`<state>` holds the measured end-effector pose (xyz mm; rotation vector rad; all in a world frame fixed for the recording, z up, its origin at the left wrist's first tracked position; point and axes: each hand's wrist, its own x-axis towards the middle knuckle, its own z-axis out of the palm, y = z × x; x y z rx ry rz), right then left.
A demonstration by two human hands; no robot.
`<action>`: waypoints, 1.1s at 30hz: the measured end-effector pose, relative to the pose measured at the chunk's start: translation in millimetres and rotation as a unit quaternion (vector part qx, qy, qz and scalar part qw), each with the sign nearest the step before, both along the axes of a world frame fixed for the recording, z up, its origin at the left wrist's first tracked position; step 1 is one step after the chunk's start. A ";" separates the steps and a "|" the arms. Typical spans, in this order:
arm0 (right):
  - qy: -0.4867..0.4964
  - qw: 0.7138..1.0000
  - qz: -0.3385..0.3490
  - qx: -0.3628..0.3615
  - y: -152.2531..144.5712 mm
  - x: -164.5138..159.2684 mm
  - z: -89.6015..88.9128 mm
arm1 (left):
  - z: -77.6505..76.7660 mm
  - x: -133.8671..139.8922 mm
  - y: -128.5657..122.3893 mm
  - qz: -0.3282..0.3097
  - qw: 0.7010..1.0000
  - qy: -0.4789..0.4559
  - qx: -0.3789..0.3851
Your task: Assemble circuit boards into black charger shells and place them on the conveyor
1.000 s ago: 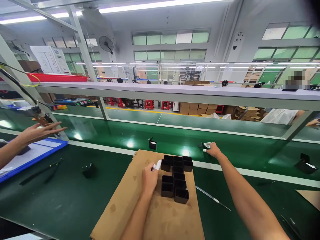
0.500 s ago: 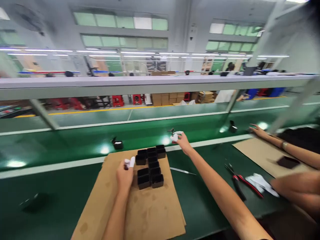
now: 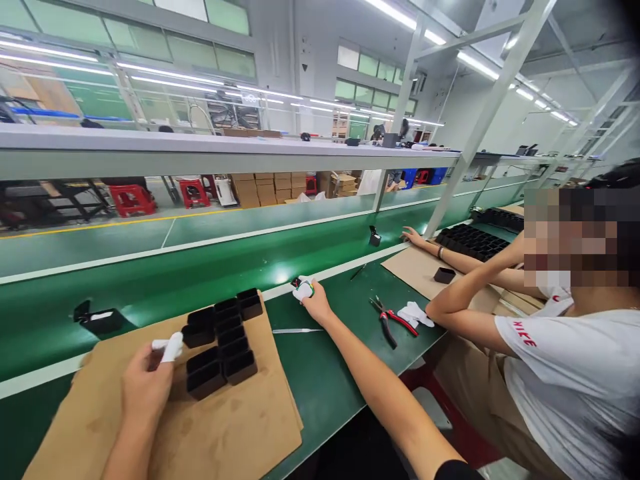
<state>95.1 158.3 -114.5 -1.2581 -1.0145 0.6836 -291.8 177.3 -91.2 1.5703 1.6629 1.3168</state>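
I watch the right hand just beyond the far-right corner of the cardboard sheet, its white-covered fingertips pinching one small dark part. The part's dark end points away from the wearer, toward the belt; fingers hide its long axis. My left hand sits over the cardboard's left half, fingers curled; I can't tell whether they grip anything.

I count about eleven black boxes on the cardboard, mouths up, their main row running away from the wearer. Right of it lie one slim metal tool and one pair of red-and-black pliers.

Since half a second ago, my view has swung right, and the right hand has drawn back from over the belt.
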 end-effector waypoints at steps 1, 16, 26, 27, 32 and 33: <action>-0.004 1.000 0.009 0.005 -1.5 -3.0 2.1 | 3.8 1.4 -1.2 -0.023 0.999 -0.031 0.004; 0.122 0.990 0.068 -0.025 -2.6 -8.8 -15.4 | 24.2 -17.7 -48.2 -0.214 0.969 -0.098 -0.069; 0.172 0.980 0.094 -0.019 -9.6 -14.6 -7.1 | 17.7 -12.7 -46.0 -0.182 0.970 -0.132 -0.087; 0.173 0.980 0.098 -0.012 -12.3 -16.1 -3.3 | 18.1 -13.0 -44.3 -0.160 0.973 -0.150 -0.075; 0.177 0.978 0.105 0.036 -26.2 -28.5 31.9 | 35.7 -21.4 -34.6 -0.013 0.952 -0.307 -0.002; 0.180 0.977 0.109 0.044 -27.8 -32.6 42.8 | 42.8 -23.1 -34.2 0.004 0.941 -0.339 0.004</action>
